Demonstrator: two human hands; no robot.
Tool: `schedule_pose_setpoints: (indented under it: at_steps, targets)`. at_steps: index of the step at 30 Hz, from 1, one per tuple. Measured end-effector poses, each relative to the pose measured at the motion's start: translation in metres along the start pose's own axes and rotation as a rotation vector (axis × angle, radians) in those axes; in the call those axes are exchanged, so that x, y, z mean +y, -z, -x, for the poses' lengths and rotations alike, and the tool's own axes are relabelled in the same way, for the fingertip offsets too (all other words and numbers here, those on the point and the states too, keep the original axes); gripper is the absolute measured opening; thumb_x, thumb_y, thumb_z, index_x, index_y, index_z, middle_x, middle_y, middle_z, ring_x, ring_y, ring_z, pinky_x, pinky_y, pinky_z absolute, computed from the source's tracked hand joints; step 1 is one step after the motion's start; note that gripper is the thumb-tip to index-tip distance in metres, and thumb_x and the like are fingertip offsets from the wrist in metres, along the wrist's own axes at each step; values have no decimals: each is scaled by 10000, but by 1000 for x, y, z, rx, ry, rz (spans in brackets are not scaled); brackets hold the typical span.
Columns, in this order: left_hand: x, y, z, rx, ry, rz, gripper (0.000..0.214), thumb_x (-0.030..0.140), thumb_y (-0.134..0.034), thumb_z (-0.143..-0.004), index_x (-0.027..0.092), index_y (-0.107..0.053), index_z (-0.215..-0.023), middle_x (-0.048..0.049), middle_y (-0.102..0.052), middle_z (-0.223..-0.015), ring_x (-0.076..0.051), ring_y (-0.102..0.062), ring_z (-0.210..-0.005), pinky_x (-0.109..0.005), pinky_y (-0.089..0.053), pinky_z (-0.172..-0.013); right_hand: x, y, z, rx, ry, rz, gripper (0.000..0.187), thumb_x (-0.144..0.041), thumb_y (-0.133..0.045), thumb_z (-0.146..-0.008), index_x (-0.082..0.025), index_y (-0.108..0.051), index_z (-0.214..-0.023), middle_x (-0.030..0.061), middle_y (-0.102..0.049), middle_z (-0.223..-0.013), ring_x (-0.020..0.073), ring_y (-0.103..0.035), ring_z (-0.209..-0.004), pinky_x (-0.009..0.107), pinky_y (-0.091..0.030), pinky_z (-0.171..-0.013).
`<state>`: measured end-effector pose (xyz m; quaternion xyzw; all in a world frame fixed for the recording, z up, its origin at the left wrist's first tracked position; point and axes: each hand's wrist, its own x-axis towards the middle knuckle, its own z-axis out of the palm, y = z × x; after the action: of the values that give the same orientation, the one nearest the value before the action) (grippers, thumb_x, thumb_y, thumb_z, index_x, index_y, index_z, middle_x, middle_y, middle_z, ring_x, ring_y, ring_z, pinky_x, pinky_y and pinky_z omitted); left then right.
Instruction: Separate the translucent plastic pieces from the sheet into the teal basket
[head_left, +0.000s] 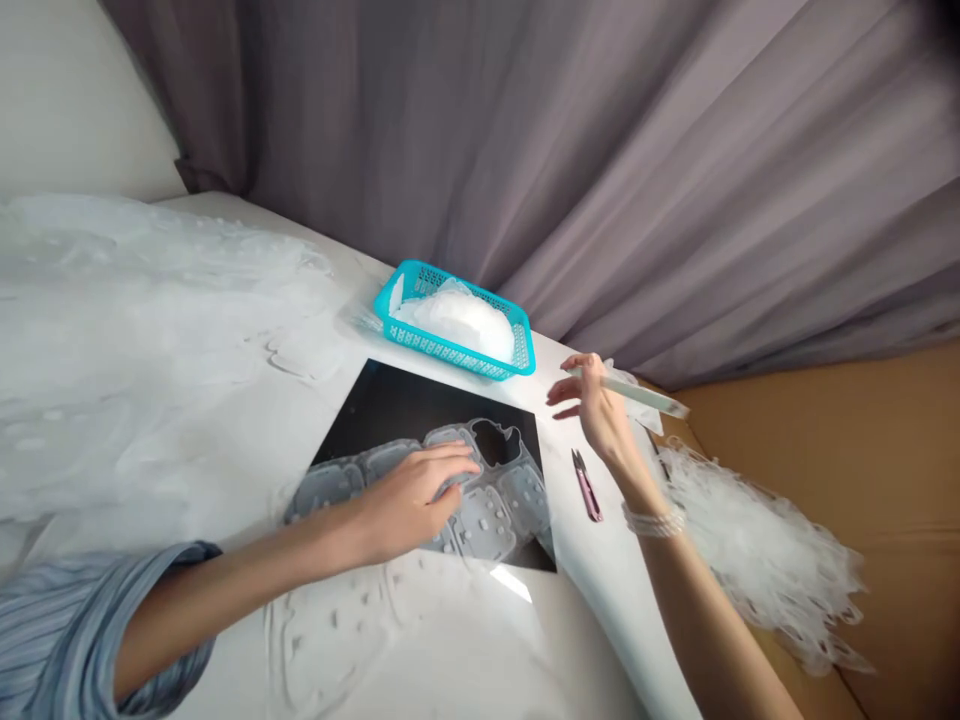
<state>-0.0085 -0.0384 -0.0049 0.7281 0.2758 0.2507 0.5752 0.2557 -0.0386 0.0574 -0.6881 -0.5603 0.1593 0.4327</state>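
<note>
My left hand [405,500] lies palm down with its fingers stretched out on a clear moulded silicone-like sheet [484,520]. The sheet has several rounded panels with small raised nubs, and one panel shows a cut-out hole. Beneath it is a black mat [397,405]. To the right of the mat, my right hand [596,410] is raised above the table. A pale pen-like tool [645,393] rests in its grip near the thumb and index finger, while the other fingers are spread. The tool's working tip is hidden. Below that hand lies a pair of pink-handled thread snips [587,487].
A turquoise basket [457,355] behind the mat holds a stack of white translucent pieces [469,320]. Many clear sheets [135,370] cover the table's left side. Stringy clear offcuts [757,550] pile up at the right by a brown panel [847,440]. A grey curtain [480,130] hangs behind.
</note>
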Motion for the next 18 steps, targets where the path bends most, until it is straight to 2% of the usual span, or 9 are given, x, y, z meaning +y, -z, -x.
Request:
schedule_pose_setpoints:
  at_steps: [2, 4, 6, 8, 10, 13, 18]
  targets:
    - [-6, -8, 2, -83, -137, -98, 355, 257, -517, -924, 250, -678, -1240, -68, -561, -1446, -278, -390, -1425, -448, -254, -1190, 3, 12, 37, -89, -67, -43, 490, -614, -322, -976, -238, -609, -1104, 13, -592, -754, 182, -622, -678, 286, -531, -535]
    - [-11, -17, 1, -152, -252, -204, 391, 239, -498, -935, 219, -638, -1299, -95, -517, -1484, -281, -362, -1443, -437, -228, -1200, 5, 15, 74, -158, -103, -56, 459, -562, -369, -989, -228, -656, -1117, 35, -615, -840, 179, -634, -731, 309, -562, -642]
    - [-15, -27, -2, -207, -334, -371, 415, 262, -509, -937, 200, -602, -1336, -127, -478, -1510, -309, -356, -1444, -462, -182, -1207, 8, 11, 104, -199, -106, -51, 380, -488, -427, -997, -227, -676, -1117, 51, -658, -911, 192, -661, -816, 335, -554, -772]
    - [-16, -35, -4, -267, -393, -570, 453, 303, -521, -939, 190, -556, -1377, -152, -434, -1534, -345, -333, -1449, -525, -150, -1200, 11, 3, 127, -192, -85, -35, 306, -419, -481, -995, -226, -674, -1132, 61, -692, -954, 205, -678, -886, 340, -535, -819]
    - [-15, -40, -5, -310, -440, -762, 489, 331, -504, -955, 174, -502, -1418, -167, -404, -1549, -365, -318, -1451, -581, -164, -1179, 14, -5, 141, -183, -48, 0, 264, -368, -513, -988, -214, -677, -1126, 70, -705, -969, 203, -678, -877, 331, -529, -785]
    - [-13, -41, -3, -313, -484, -978, 488, 356, -447, -986, 173, -469, -1439, -166, -411, -1546, -363, -344, -1438, -594, -232, -1156, 17, -12, 150, -205, 16, 50, 249, -314, -495, -998, -199, -691, -1099, 68, -697, -928, 184, -650, -814, 318, -512, -729]
    - [-11, -41, 2, -297, -526, -1141, 475, 378, -399, -1005, 187, -470, -1434, -201, -422, -1529, -369, -377, -1420, -602, -296, -1123, 20, -16, 153, -213, 53, 85, 255, -272, -463, -1010, -199, -691, -1096, 59, -679, -892, 180, -625, -803, 317, -491, -717]
